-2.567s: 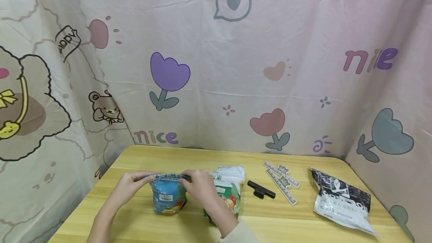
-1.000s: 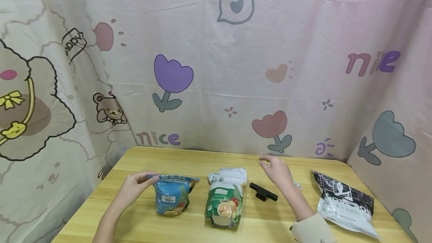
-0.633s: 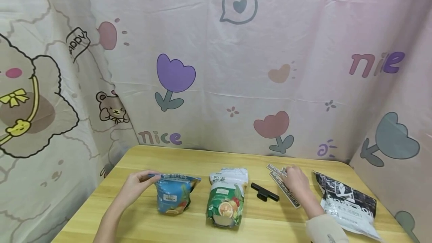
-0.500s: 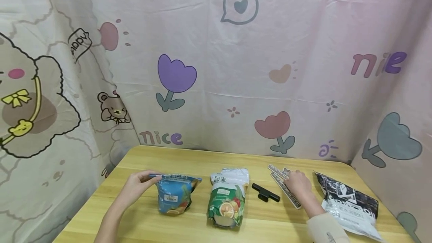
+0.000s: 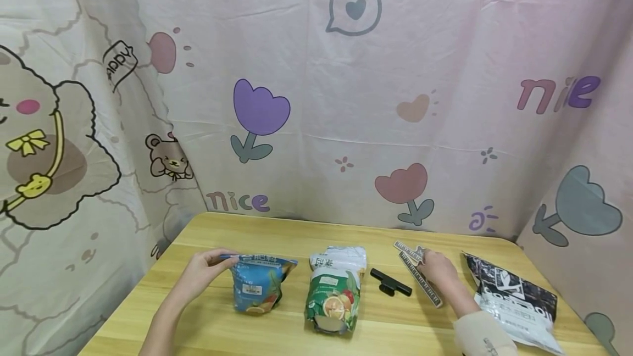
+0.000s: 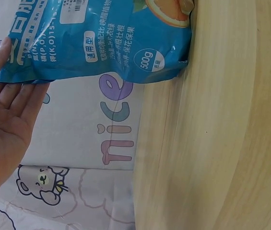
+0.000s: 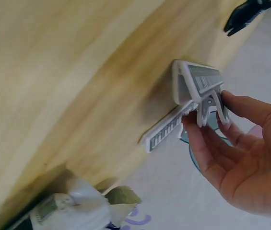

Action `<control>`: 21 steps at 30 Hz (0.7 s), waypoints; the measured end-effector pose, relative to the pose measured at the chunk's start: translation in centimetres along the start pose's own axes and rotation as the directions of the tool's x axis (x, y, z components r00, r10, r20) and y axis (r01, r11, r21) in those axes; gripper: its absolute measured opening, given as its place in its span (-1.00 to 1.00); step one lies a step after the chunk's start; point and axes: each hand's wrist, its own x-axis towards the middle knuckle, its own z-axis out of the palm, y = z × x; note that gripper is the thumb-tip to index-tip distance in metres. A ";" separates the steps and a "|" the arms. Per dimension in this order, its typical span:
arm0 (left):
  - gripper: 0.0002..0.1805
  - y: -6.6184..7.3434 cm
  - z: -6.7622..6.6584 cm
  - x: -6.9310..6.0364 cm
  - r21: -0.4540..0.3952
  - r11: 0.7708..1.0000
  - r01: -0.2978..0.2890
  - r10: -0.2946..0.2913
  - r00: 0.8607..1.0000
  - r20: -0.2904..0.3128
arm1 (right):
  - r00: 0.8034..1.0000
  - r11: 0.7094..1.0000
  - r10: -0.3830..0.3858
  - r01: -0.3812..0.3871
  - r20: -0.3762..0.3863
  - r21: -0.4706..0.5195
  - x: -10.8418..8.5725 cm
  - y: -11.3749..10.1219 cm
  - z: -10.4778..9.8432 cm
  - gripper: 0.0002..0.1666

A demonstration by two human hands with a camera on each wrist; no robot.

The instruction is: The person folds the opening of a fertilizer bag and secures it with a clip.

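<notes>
The left fingers pinched the top of the blue bag, which sat just below them. The right fingers pinched a white clip. It seemed best to squeeze firmly and not bump the second clip beside them.

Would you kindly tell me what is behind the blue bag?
Beyond the blue bag, which the left hand pinches by a top corner, are the table and then the curtain. Anything close behind the bag is hidden.
</notes>
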 end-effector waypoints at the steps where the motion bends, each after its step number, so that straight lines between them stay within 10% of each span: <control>1: -0.72 0.0 0.0 0.0 -0.004 1.000 0.001 -0.001 1.000 0.001 | 1.000 1.000 0.007 -0.007 0.010 0.022 0.0 -0.1 -0.1 -0.50; 11: -0.72 -0.1 0.1 0.1 -0.007 1.000 -0.003 0.003 1.000 0.003 | 0.997 0.993 0.051 -0.057 0.058 0.102 -0.6 -1.1 -1.0 -0.69; 21: -0.72 -0.1 0.0 0.0 -0.015 1.000 -0.009 0.009 1.000 0.004 | 0.996 0.983 -0.080 0.086 -0.042 0.164 -0.7 -3.4 -2.9 -0.74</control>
